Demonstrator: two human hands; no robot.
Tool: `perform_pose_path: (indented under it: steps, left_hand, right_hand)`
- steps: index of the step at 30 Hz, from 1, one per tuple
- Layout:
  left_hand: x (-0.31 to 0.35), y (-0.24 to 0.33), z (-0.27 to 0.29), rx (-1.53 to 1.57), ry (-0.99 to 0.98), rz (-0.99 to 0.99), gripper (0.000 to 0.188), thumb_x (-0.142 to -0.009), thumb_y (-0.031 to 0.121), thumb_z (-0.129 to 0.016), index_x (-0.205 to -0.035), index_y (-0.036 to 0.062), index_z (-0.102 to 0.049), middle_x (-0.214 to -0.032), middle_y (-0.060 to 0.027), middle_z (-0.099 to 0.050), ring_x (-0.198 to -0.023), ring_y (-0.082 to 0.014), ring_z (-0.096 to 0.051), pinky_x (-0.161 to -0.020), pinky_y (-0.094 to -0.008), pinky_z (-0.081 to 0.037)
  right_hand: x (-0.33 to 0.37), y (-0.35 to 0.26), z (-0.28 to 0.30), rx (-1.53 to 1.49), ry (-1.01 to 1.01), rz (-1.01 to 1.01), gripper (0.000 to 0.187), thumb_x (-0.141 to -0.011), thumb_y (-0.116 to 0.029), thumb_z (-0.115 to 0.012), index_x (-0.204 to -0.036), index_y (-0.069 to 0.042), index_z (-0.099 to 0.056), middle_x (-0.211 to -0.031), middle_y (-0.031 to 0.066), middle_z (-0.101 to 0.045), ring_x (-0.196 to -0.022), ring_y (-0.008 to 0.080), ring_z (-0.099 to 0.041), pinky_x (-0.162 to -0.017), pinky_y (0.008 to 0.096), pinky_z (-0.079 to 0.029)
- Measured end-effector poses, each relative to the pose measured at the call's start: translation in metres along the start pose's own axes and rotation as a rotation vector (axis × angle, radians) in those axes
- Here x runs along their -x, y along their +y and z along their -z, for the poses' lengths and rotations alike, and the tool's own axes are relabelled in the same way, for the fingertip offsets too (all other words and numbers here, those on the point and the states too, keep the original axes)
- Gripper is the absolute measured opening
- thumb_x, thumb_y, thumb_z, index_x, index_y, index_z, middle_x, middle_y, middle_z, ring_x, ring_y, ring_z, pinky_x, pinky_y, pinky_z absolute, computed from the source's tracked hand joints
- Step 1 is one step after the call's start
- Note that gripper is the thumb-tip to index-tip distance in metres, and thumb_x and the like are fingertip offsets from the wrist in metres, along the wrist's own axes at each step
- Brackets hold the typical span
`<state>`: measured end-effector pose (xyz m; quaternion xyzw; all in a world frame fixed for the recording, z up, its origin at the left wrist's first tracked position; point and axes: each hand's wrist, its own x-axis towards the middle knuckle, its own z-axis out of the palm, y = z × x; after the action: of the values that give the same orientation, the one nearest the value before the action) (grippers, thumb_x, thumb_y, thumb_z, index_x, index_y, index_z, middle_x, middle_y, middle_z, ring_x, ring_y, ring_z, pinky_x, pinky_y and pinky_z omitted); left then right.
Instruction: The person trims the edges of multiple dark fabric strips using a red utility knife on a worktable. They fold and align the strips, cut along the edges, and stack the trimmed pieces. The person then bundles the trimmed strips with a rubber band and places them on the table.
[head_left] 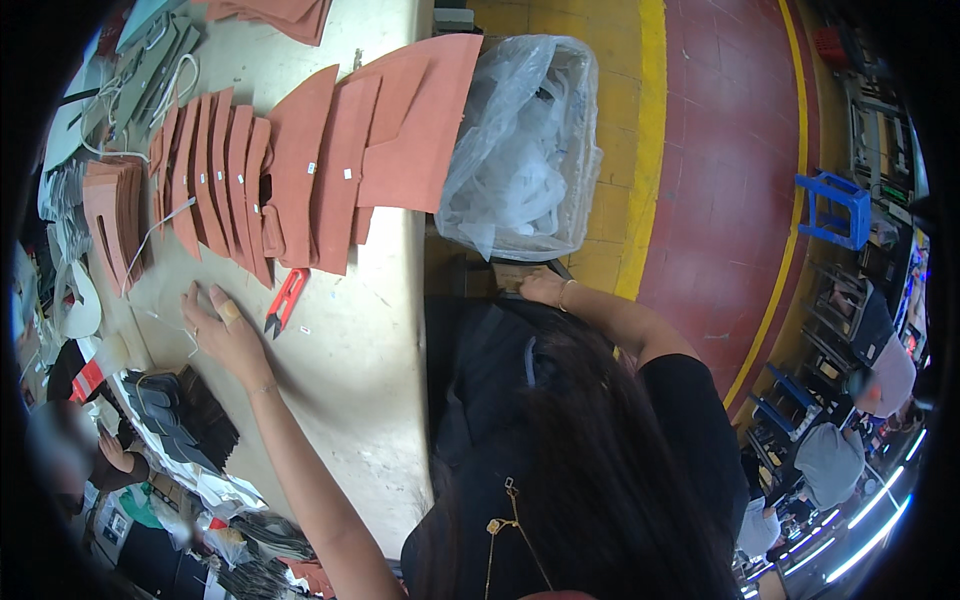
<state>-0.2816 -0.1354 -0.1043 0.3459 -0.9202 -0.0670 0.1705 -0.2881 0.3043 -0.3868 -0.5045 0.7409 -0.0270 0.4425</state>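
My left hand (228,335) rests on the pale tabletop, fingers apart, with a tan strip around one finger. Just beyond it lie red-handled thread snips (287,300) with dark blades. Several stacks of salmon-coloured cut fabric pieces (330,170), some with small white stickers, stretch across the table ahead of that hand. A thin white cord (150,245) trails over the table by the fingertips. Off the table's right edge, my right hand (543,285) is closed beside a small tan surface (510,275), below the bin; what its fingers hold is hidden.
A bin lined with clear plastic (520,150) stands on the floor against the table's right side. Black stacked pieces (180,415) lie at the table's left edge, where another person's hand (115,450) shows. A blue stool (835,210) stands across the red walkway (725,180).
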Motion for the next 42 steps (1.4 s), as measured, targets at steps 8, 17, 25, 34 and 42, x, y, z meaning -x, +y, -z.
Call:
perform_pose_path:
  steps: [8, 17, 25, 34, 42]
  left_hand:
    - [-0.001, -0.004, 0.0, 0.053, -0.02, 0.015, 0.047, -0.096, 0.031, -0.049, -0.128, -0.0038, -0.049, -0.131, -0.0248, -0.05, -0.124, -0.0396, -0.044, -0.104, -0.0451, -0.034]
    - [-0.001, -0.009, -0.002, 0.048, -0.025, 0.005, 0.049, -0.097, 0.034, -0.049, -0.128, -0.0032, -0.049, -0.132, -0.0233, -0.049, -0.125, -0.0377, -0.044, -0.105, -0.0437, -0.033]
    - [-0.001, -0.01, -0.002, 0.058, -0.036, -0.01, 0.049, -0.097, 0.033, -0.048, -0.129, -0.0043, -0.048, -0.132, -0.0221, -0.05, -0.123, -0.036, -0.045, -0.104, -0.0423, -0.033]
    - [0.0, -0.003, 0.002, 0.032, -0.047, 0.0, 0.048, -0.098, 0.032, -0.047, -0.13, -0.0044, -0.047, -0.135, -0.0264, -0.046, -0.129, -0.0386, -0.04, -0.107, -0.0435, -0.03]
    - [0.001, 0.002, 0.001, 0.073, -0.059, 0.031, 0.049, -0.099, 0.031, -0.046, -0.131, -0.0054, -0.046, -0.136, -0.0236, -0.046, -0.129, -0.0363, -0.04, -0.108, -0.0417, -0.029]
  right_hand:
    - [-0.026, -0.01, 0.023, -0.074, 0.09, 0.033, 0.018, -0.082, -0.015, -0.054, -0.081, -0.008, -0.07, -0.086, 0.0123, -0.069, -0.083, 0.0303, -0.068, -0.072, 0.0414, -0.053]
    - [-0.044, -0.028, 0.043, -0.202, 0.126, 0.088, 0.026, -0.085, -0.015, -0.05, -0.096, -0.004, -0.071, -0.097, 0.0155, -0.069, -0.091, 0.0315, -0.066, -0.079, 0.0432, -0.051]
    - [-0.071, -0.024, -0.004, -0.107, 0.172, 0.137, 0.025, -0.089, -0.019, -0.048, -0.098, -0.008, -0.069, -0.096, 0.0129, -0.068, -0.089, 0.0309, -0.066, -0.077, 0.0443, -0.052]
    - [-0.026, -0.005, -0.017, -0.601, -0.002, -0.136, 0.04, -0.094, -0.032, -0.05, -0.129, -0.015, -0.057, -0.124, 0.016, -0.06, -0.114, 0.0337, -0.057, -0.097, 0.0431, -0.044]
    - [-0.006, 0.028, -0.045, -0.722, -0.274, -0.188, 0.056, -0.077, -0.014, -0.055, -0.134, -0.016, -0.054, -0.136, 0.0152, -0.052, -0.125, 0.0304, -0.05, -0.103, 0.0386, -0.039]
